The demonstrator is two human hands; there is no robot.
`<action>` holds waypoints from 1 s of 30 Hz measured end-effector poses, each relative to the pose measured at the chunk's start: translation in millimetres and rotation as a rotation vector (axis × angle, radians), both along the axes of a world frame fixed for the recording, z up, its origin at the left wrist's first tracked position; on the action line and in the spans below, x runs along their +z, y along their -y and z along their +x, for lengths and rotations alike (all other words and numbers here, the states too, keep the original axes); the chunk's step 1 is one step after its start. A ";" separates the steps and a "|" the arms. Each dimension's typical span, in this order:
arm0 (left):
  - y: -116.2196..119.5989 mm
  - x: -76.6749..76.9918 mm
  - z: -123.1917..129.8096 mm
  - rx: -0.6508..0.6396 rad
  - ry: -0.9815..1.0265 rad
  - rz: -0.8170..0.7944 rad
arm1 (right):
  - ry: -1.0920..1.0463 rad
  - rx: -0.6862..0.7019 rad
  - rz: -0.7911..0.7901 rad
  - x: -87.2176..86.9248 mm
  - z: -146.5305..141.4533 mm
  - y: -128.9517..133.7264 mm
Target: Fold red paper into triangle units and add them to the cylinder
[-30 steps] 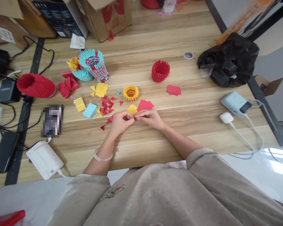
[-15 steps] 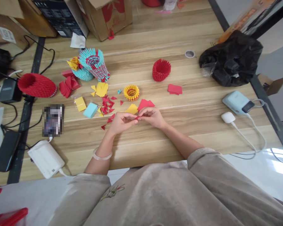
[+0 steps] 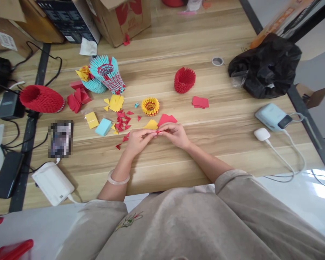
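Observation:
Between my fingertips is a small red paper piece, mostly covered by the fingers. My left hand pinches it from the left and my right hand from the right. Just beyond them lie yellow paper sheets and red paper sheets. Folded red paper triangles are scattered past my left hand. Farther off stands a yellow and red ring of folded paper. A red folded-paper cup stands behind it to the right, near a stack of red paper.
At the left are a blue and red paper vase, a red paper vase, a phone and a white power bank. Cardboard boxes stand at the back. A black plastic bag and a pale blue power bank lie right.
My fingers have shifted slightly on the red paper piece, with the left thumb now nearer the fingertips. Both hands stay in nearly the same place.

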State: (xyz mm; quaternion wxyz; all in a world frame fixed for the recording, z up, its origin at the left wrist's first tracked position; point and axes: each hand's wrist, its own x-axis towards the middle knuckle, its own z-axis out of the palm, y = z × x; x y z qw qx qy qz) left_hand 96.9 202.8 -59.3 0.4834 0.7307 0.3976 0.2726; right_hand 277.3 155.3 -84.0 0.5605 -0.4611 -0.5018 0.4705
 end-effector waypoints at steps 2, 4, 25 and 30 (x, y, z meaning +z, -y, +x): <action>1.6 1.8 0.7 -0.012 -0.015 0.034 | -0.061 0.010 -0.024 -1.6 -1.5 -0.1; 3.4 4.6 2.2 -0.035 -0.006 0.028 | -0.144 0.042 -0.059 -3.5 -2.9 -0.5; -39.4 -12.9 -27.2 0.530 -0.212 0.294 | 1.018 -0.160 0.073 -10.0 15.7 -5.1; -42.1 -22.1 -30.2 0.483 -0.179 0.316 | 1.038 -0.112 0.111 -7.2 12.1 -3.0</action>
